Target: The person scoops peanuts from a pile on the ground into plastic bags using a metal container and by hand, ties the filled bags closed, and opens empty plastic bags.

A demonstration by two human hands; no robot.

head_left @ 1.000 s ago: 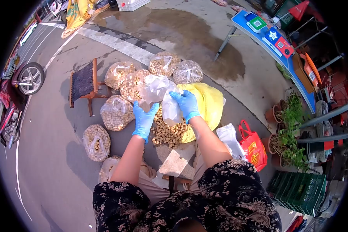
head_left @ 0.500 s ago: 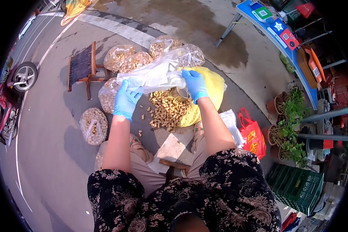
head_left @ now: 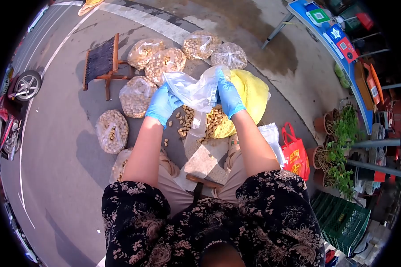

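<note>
A clear plastic bag is stretched between my hands, in front of my body. My left hand, in a blue glove, grips its left edge. Gloved the same way, my right hand is closed on the right edge. One part of the bag hangs down over the loose peanuts heaped on the ground. The peanuts spill beside a yellow sack, which lies just right of my right hand. The bag hides part of the heap.
Several filled peanut bags stand in an arc to the left and beyond. A folding stool is at upper left. On the right are a red tote bag, potted plants, a green crate and a blue table.
My hands have drawn closer together, and the plastic bag has gone from lying stretched out sideways to bunched with its lower part hanging. The view has shifted slightly.
</note>
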